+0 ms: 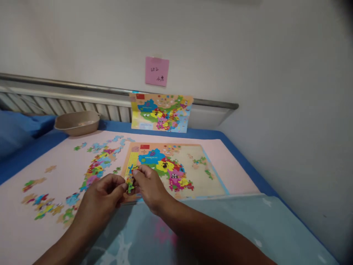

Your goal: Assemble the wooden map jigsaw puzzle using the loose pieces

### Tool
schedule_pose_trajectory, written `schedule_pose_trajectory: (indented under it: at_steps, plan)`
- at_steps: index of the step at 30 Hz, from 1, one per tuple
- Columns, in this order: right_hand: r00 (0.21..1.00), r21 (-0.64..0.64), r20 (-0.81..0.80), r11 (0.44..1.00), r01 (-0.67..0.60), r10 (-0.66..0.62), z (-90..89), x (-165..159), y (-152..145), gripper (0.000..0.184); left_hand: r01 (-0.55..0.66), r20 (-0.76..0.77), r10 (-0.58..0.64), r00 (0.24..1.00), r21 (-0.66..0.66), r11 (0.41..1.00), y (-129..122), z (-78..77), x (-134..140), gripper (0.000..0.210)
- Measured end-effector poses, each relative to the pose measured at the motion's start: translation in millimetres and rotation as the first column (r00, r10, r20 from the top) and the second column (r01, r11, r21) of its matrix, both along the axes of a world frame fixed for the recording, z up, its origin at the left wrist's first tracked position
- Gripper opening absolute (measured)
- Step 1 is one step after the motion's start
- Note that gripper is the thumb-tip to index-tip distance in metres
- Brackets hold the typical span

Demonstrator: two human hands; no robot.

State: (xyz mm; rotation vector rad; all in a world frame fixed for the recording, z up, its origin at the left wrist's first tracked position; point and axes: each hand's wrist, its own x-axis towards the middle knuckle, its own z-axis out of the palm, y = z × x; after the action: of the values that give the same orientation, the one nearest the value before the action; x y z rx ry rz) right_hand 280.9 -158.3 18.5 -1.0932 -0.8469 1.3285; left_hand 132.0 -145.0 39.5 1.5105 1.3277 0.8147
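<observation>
Pale teal cloth with white patches (220, 221) lies closest to my camera, filling the bottom of the frame. Just left of centre I have the right hand (150, 187) pinching a small cluster of thin, multicoloured jigsaw pieces (130, 187) between thumb and fingers. The left hand (106, 193) meets it from the left, thumb and forefinger drawn together at the cluster's green end; the view is too coarse for me to tell whether those tips grip or only touch.

From my angle the cluster sits in front of the lower left corner of a flat, beige-based puzzle board (215, 176). I judge the pieces light and fairly stiff, with slim tabs that could bend, so I'd hold them by their broad edges.

The left forearm (71, 230) rises from the lower left; the right forearm (209, 235) slants in from the lower right, back of the hand uppermost. More loose multicoloured pieces (92, 179) lie on a pale pink sheet (16, 209) at the left, and a colourful printed map (165, 114) hangs at upper centre.
</observation>
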Motion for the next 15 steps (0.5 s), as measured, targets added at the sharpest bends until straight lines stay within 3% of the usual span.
schedule_pose_trajectory:
  at_steps: [7,11,13,15]
  plan:
    - [0.997,-0.088,-0.071,0.996,0.01,-0.017,2.7,71.8,-46.8,0.047,0.15,0.046,-0.148,0.988,-0.036,0.988,-24.7,-8.3,60.5,0.041]
    - [0.997,-0.165,-0.012,0.984,0.072,-0.075,4.0,136.4,-55.9,0.047,0.257,-0.004,-0.258,0.966,0.072,0.964,-46.7,-12.3,80.2,0.025]
    - [0.98,-0.163,0.094,0.969,0.188,-0.175,3.3,172.6,-53.9,0.041,0.441,-0.076,-0.435,0.897,0.174,0.88,-64.6,-22.4,86.9,0.016]
    - [0.957,-0.145,0.15,0.952,0.271,-0.25,0.8,204.1,-49.2,0.036,0.682,-0.177,-0.663,0.727,0.294,0.669,-84.2,-41.8,94.2,0.015]
